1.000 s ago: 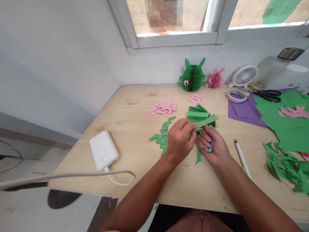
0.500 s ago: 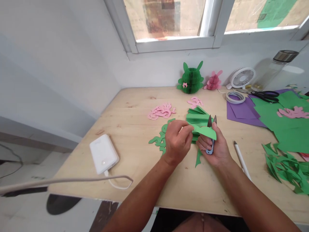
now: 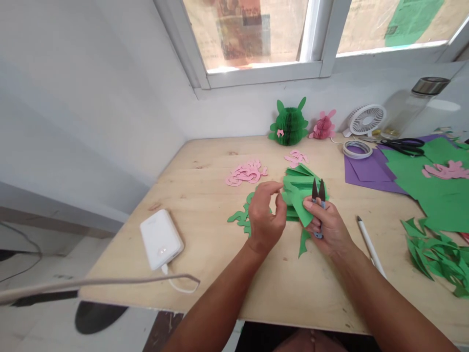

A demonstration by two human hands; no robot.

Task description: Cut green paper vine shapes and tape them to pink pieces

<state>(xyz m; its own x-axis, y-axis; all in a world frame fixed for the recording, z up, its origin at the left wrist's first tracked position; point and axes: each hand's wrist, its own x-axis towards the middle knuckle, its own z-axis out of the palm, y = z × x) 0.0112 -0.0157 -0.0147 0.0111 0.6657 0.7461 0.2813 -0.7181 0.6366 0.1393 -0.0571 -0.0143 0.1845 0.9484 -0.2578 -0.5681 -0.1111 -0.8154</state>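
My right hand (image 3: 328, 222) holds small blue-handled snips (image 3: 318, 195), their dark blades pointing away from me and apart. Between its thumb and fingers is also a green paper piece (image 3: 303, 211). My left hand (image 3: 266, 212) is just left of that paper, thumb and forefinger curved with a gap between them and nothing visible in the grip. Folded green paper (image 3: 298, 178) lies behind both hands. Curvy green cutouts (image 3: 242, 217) are partly hidden by my left hand. A narrow green scrap (image 3: 304, 243) lies below the paper.
Pink cutouts (image 3: 246, 173), a white power bank (image 3: 161, 239) with a cable, and a white pen (image 3: 370, 247) lie around. Green scraps (image 3: 439, 259), purple paper (image 3: 370, 168), black scissors (image 3: 403, 145) and tape (image 3: 357, 149) are right. Paper figures (image 3: 289, 126) stand behind.
My left hand has let go of the green paper piece and its fingers have parted. The piece now hangs tilted downward from my right hand, whose thumb has moved onto it.
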